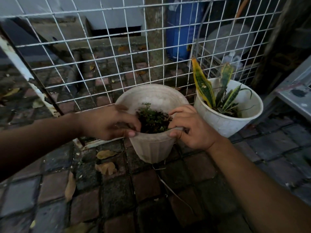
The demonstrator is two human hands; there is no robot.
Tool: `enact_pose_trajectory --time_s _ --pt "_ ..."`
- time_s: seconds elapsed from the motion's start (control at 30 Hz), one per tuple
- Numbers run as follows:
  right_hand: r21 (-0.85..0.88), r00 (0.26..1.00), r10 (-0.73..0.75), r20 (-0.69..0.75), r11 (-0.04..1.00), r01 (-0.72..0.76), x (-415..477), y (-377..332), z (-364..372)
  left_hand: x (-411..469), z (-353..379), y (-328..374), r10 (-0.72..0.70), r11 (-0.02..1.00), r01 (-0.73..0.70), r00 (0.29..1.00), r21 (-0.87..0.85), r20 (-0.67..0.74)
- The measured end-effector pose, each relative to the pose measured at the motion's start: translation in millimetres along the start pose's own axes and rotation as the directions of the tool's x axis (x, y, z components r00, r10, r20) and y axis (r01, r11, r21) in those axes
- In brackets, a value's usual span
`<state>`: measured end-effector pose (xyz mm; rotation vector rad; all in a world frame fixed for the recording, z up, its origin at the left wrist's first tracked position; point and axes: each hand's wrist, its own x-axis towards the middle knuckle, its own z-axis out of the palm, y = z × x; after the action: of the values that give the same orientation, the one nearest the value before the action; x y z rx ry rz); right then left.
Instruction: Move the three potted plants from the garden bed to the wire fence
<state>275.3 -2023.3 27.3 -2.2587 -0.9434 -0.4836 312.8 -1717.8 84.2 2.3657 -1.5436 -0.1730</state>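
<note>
On the brick paving (117,199) at left lie dry leaves (106,168). My left grip (109,122) and right grip (190,126) each curl over the rim of the ribbed white pot (151,145), close before the wire fence (101,56). The snake-plant pot (223,121) stands just beside it on the right.

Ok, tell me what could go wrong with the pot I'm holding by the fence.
1. The left hand and right hand both pinch only the near rim of the ribbed pot; it could tip toward the wire fence, or the rim could flex.
2. Fingers curl inside the rim beside the small plant and might crush it.
3. The snake plant pot stands close on the right; a sideways nudge could knock it.
</note>
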Motion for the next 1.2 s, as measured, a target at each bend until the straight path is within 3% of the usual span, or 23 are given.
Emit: enact_pose_trajectory --time_s 0.07,0.3,0.57,0.7,0.83,0.93,1.0,1.07,1.13,1.2 --pt "0.019 1.000 0.002 0.001 1.000 -0.002 2 1 0 -3 11 -3 0.032 0.995 -0.028 0.998 0.092 -0.052" --pt "0.097 0.999 0.049 -0.009 0.994 -0.048 4 7 -14 5 24 2 0.037 0.998 -0.032 0.991 0.047 -0.127" --pt "-0.043 0.997 0.079 -0.015 0.996 -0.079 -9 0 1 4 18 -1 0.083 0.996 -0.080 0.993 0.048 -0.077" --pt "-0.061 0.994 0.070 -0.079 0.995 -0.074 -10 -14 20 3 1 -8 0.020 0.995 -0.029 0.996 -0.097 -0.088" --pt "-0.069 0.992 0.104 -0.068 0.992 -0.108 -2 -22 22 -1 1 -17 -0.003 1.000 0.001 0.995 -0.019 -0.102" --pt "0.009 0.982 0.184 -0.053 0.983 -0.183 0 -25 19 -8 14 -19 -0.204 0.976 0.192 0.971 -0.101 -0.125" --pt "0.078 0.947 0.310 -0.088 0.950 -0.304 2 -30 22 -10 27 -15 -0.397 0.906 0.354 0.902 -0.232 -0.173" --pt "0.093 0.851 0.500 -0.161 0.866 -0.491 4 -37 30 -4 42 -3 -0.596 0.794 0.497 0.750 -0.350 -0.286" --pt "0.273 0.681 0.696 -0.226 0.717 -0.641 5 -44 40 8 57 4 -0.750 0.643 0.461 0.540 -0.612 -0.382" --pt "0.494 0.541 0.806 -0.242 0.582 -0.646 6 -49 49 20 68 6 -0.864 0.454 0.309 0.382 -0.836 -0.328"
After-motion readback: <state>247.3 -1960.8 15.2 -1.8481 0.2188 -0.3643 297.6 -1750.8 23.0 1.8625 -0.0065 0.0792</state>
